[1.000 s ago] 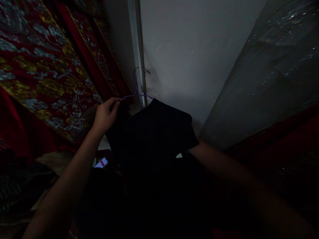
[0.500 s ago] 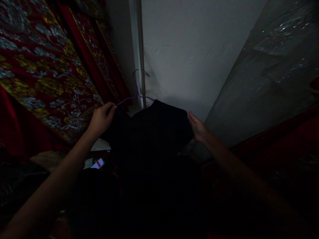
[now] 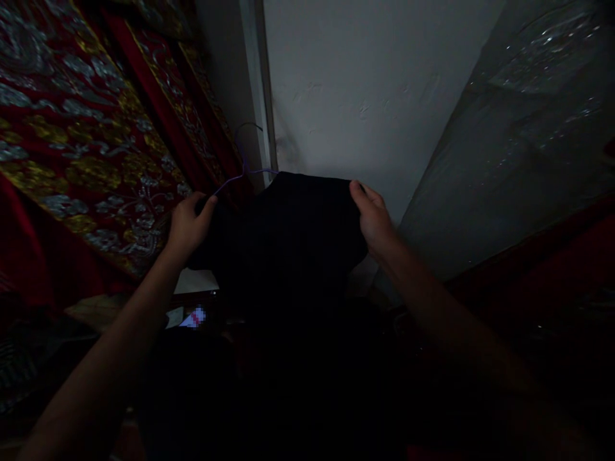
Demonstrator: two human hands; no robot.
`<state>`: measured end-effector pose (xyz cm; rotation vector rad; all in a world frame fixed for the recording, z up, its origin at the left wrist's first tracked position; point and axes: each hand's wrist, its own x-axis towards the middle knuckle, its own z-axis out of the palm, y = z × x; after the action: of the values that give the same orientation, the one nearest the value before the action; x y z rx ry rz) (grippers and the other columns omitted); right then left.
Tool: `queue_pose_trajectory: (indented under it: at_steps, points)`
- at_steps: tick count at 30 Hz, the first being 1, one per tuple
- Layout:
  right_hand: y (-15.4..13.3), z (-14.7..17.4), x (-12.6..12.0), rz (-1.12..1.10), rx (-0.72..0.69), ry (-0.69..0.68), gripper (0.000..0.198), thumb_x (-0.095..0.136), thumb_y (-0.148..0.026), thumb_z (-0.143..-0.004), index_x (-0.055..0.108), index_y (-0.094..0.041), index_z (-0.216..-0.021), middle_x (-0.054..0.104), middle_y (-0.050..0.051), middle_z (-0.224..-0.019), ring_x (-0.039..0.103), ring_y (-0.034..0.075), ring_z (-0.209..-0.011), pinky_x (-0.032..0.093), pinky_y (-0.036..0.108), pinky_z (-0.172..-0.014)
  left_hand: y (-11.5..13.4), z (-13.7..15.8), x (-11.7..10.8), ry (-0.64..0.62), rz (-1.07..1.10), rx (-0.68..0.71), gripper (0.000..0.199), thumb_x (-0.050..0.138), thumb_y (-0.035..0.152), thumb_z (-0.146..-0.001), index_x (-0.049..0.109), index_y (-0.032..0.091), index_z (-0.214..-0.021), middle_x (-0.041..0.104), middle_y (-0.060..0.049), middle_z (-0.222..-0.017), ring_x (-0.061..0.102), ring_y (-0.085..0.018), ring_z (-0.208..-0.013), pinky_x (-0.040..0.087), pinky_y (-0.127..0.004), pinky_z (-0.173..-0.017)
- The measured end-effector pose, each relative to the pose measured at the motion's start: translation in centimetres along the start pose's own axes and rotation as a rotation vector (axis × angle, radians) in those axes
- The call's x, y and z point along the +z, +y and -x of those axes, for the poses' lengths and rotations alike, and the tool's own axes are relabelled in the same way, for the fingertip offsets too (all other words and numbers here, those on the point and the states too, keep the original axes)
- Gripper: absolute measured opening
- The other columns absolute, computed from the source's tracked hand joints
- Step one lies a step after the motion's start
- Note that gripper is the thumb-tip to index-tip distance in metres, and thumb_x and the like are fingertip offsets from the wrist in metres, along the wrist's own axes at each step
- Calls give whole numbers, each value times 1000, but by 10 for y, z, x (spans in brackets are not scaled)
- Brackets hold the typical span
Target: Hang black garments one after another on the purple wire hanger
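A dark short-sleeved shirt [image 3: 293, 237] hangs on a thin purple hanger [image 3: 244, 168], whose hook and neck stick out above the collar. At the left shoulder, my left hand [image 3: 189, 221] is closed on the shirt, thumb toward the hanger's arm. My right hand [image 3: 373, 214] pinches the opposite shoulder, thumb on top of the cloth. Between the two hands the shirt is spread wide. Its lower part fades into darkness, so the hem cannot be made out.
Red cloth with gold and silver embroidery [image 3: 91, 134] hangs at left. A pale wall [image 3: 365, 83] with a narrow vertical strip [image 3: 259, 83] stands ahead. Shiny clear plastic [image 3: 528, 121] covers something at right. A small lit screen [image 3: 195, 316] lies below my left forearm.
The hanger and shirt have tilted and shifted left and slightly up. My right hand has risen to the shoulder corner, its thumb now over the cloth; my left hand moved slightly left.
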<state>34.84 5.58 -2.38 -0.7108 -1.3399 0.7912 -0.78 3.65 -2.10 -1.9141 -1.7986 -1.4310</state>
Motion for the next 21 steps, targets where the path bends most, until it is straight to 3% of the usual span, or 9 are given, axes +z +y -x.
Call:
queue_pose_trajectory:
  at_steps: [3, 5, 7, 11, 13, 14, 16, 19, 21]
  points:
    - [-12, 1, 11, 52, 1, -27, 56, 51, -71, -91, 70, -23, -112, 74, 6, -110, 66, 25, -117, 54, 40, -100, -4, -7, 1, 32, -16, 22, 37, 52, 50, -94, 68, 17, -101, 73, -7, -98, 66, -24, -95, 48, -36, -84]
    - [-24, 9, 18, 44, 22, -141, 57, 49, -71, -92, 68, -24, -117, 73, 5, -109, 68, 24, -111, 57, 40, -95, -6, -8, 1, 43, -4, 48, 36, 51, 46, -96, 69, 16, -103, 71, -5, -96, 65, -21, -94, 47, -34, -83]
    - [-39, 24, 23, 13, 49, -409, 55, 59, -68, -87, 69, -25, -118, 73, 3, -108, 71, 22, -103, 59, 38, -89, -4, -4, 2, 69, 61, 49, 35, 48, 45, -98, 68, 17, -100, 68, -3, -88, 63, -17, -84, 46, -32, -75]
    - [-56, 55, 23, -54, 198, -1228, 51, 85, -47, -68, 75, -22, -112, 77, 2, -101, 74, 19, -90, 60, 30, -78, 12, 16, 6, 53, 209, 66, 45, 37, 48, -104, 68, 17, -94, 60, -1, -73, 53, -13, -63, 41, -30, -59]
    - [-47, 64, 22, -9, 254, -1426, 44, 83, -41, -72, 76, -21, -111, 77, 2, -93, 74, 18, -84, 60, 29, -74, 28, 30, 9, 8, 246, 110, 50, 34, 51, -105, 67, 16, -93, 62, -2, -73, 57, -14, -66, 44, -30, -62]
    - [-38, 67, 23, 65, 223, -1400, 45, 82, -39, -75, 74, -21, -116, 78, 4, -96, 74, 19, -87, 60, 29, -77, 38, 38, 11, -15, 269, 133, 53, 32, 53, -105, 67, 16, -91, 64, -3, -74, 60, -15, -68, 47, -30, -65]
    - [-14, 71, 29, 286, 56, -1149, 68, 84, -39, -73, 63, -21, -135, 72, 11, -123, 70, 24, -110, 57, 36, -92, 60, 53, 17, -82, 343, 173, 59, 28, 60, -103, 67, 17, -88, 68, -5, -79, 65, -18, -75, 52, -32, -71]
    - [28, 80, 45, 613, -213, -729, 118, 91, -40, -62, 28, -16, -159, 29, 22, -164, 32, 38, -150, 36, 54, -118, 98, 75, 27, -218, 544, 187, 67, 21, 65, -101, 67, 20, -85, 73, -9, -91, 69, -22, -91, 55, -37, -85]
    - [54, 88, 56, 768, -330, -556, 118, 87, -36, -66, 20, -14, -161, 19, 23, -167, 15, 41, -155, 20, 63, -123, 120, 88, 33, -289, 733, 132, 68, 18, 64, -102, 66, 21, -81, 73, -11, -96, 69, -25, -101, 54, -42, -95]
